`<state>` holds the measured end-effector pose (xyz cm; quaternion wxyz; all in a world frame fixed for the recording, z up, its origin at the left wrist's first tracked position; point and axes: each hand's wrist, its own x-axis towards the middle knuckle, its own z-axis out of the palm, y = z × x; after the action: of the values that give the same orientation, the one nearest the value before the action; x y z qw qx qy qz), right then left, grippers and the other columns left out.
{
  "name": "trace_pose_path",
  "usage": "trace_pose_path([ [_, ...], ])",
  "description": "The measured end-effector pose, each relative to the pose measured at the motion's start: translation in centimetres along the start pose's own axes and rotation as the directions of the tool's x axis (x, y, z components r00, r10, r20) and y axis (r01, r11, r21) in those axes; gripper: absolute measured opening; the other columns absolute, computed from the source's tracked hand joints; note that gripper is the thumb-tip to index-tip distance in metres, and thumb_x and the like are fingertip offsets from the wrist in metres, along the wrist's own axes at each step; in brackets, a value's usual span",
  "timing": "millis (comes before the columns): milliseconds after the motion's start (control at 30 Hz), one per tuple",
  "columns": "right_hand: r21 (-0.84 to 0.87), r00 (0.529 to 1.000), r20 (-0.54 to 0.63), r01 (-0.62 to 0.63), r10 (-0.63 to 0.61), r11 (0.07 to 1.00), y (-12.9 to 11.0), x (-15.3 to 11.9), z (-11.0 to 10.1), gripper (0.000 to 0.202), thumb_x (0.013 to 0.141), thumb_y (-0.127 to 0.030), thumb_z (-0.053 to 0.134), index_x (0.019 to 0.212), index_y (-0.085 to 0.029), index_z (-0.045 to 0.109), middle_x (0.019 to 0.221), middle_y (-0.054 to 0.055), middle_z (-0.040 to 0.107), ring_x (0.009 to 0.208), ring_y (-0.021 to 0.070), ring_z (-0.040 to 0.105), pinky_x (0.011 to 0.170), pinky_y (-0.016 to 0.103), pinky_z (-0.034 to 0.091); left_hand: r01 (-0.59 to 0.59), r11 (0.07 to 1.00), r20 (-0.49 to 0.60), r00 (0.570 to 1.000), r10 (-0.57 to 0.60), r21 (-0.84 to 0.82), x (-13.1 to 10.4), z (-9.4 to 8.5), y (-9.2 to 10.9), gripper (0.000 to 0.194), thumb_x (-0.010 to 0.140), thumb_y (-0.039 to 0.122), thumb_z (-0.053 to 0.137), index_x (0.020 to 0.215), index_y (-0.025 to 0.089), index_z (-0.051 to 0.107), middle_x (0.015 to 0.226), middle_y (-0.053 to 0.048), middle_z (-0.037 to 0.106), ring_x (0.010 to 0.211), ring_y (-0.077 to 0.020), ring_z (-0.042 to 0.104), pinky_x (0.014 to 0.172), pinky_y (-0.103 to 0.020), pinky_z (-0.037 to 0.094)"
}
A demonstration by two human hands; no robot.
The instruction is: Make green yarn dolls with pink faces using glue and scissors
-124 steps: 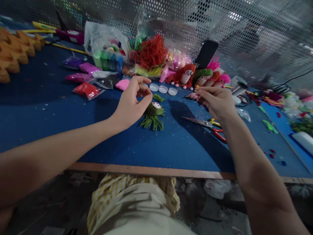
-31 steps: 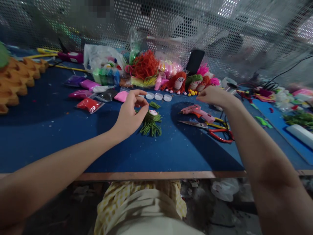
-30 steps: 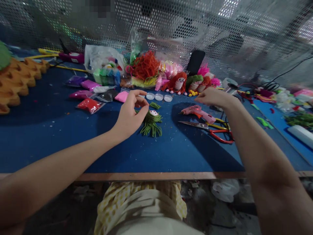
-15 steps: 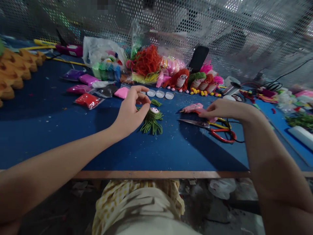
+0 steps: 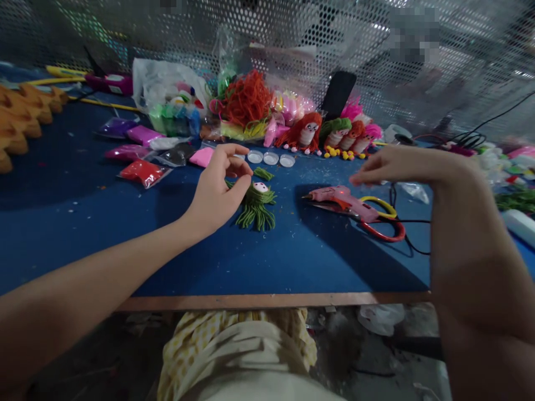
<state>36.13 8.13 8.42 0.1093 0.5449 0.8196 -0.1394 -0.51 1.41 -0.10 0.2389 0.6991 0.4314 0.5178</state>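
A small doll head with green yarn hair and a pale, dotted face (image 5: 261, 187) lies on the blue tabletop. My left hand (image 5: 221, 186) hovers at its left side, fingers curved, with a gap between index finger and thumb; nothing shows held in it. Beyond the head is a short bundle of green yarn (image 5: 263, 174). On the right, a pink glue gun (image 5: 334, 195) with a small red light rests across scissors (image 5: 390, 229) with red and yellow handles. Just above the glue gun, my right hand (image 5: 382, 167) is empty, its fingers stretched loosely leftward.
Small clear round dishes (image 5: 271, 159) line up behind the yarn. Bags of coloured material (image 5: 144, 171) lie to the left. Finished yarn dolls (image 5: 309, 133), red-orange yarn (image 5: 248, 100) and a black phone-like slab (image 5: 339, 94) stand along the mesh. An orange egg-tray-like form (image 5: 25, 114) sits far left.
My right hand has let go of the glue gun and lifted up and to the right. The gun now lies over the scissors. My left hand stays by the doll head.
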Motion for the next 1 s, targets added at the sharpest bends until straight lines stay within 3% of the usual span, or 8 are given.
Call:
trace_pose_path([
  [67,-0.035,0.975,-0.185,0.119,-0.124,0.992,1.1,2.2,0.7,0.045,0.090,-0.053,0.058,0.091,-0.016,0.083,0.085,0.010,0.080,0.072,0.0215,0.067,0.069,0.035,0.049,0.005,1.000,-0.002,1.000,-0.005,0.003,0.0,0.0,0.0,0.034,0.087,0.012,0.058,0.119,0.021,0.052,0.092,-0.001,0.066,0.091,-0.0160,0.067,0.079,-0.032,0.053],
  [133,-0.054,0.953,-0.217,0.204,-0.211,0.977,1.6,4.4,1.8,0.040,0.092,-0.046,0.055,0.098,-0.019,0.084,0.104,0.011,0.081,0.091,0.0240,0.070,0.086,0.039,0.052,0.011,1.000,-0.002,1.000,-0.011,0.010,0.1,-0.1,-0.1,0.034,0.087,0.012,0.058,0.119,0.022,0.052,0.093,-0.001,0.066,0.091,-0.0163,0.067,0.080,-0.033,0.054],
  [267,-0.134,0.913,-0.261,0.287,-0.313,0.949,1.9,6.9,3.8,0.029,0.090,-0.041,0.061,0.086,-0.024,0.084,0.097,0.008,0.082,0.105,0.0294,0.062,0.100,0.048,0.045,0.007,1.000,-0.004,1.000,-0.007,0.008,0.1,-0.1,-0.2,0.033,0.088,0.013,0.058,0.119,0.021,0.052,0.093,-0.001,0.066,0.091,-0.0160,0.067,0.082,-0.034,0.054],
  [467,-0.246,0.901,-0.295,0.251,-0.319,0.936,1.8,6.4,4.0,0.030,0.093,-0.038,0.059,0.092,-0.022,0.084,0.100,0.012,0.081,0.119,0.0370,0.052,0.101,0.055,0.038,0.017,0.999,0.011,1.000,-0.017,0.032,0.2,-0.2,-0.2,0.035,0.089,0.014,0.058,0.122,0.021,0.052,0.095,-0.002,0.067,0.095,-0.0172,0.068,0.083,-0.034,0.054],
  [800,-0.354,0.905,-0.288,0.203,-0.313,0.913,1.5,7.2,4.0,0.026,0.087,-0.033,0.059,0.087,-0.020,0.081,0.092,0.013,0.074,0.109,0.0318,0.058,0.092,0.044,0.042,0.028,0.999,-0.002,1.000,-0.028,0.045,0.2,-0.1,-0.1,0.035,0.088,0.014,0.058,0.122,0.022,0.052,0.094,-0.001,0.067,0.096,-0.0183,0.069,0.084,-0.036,0.055],
  [1000,-0.374,0.887,-0.412,0.046,-0.211,0.926,2.0,6.9,4.0,0.037,0.096,-0.036,0.049,0.102,-0.015,0.079,0.102,0.019,0.074,0.110,0.0367,0.056,0.090,0.049,0.041,0.028,0.999,0.010,1.000,-0.028,0.033,0.3,-0.1,-0.1,0.034,0.087,0.014,0.058,0.120,0.023,0.052,0.095,-0.002,0.068,0.096,-0.0192,0.069,0.084,-0.037,0.056],
])
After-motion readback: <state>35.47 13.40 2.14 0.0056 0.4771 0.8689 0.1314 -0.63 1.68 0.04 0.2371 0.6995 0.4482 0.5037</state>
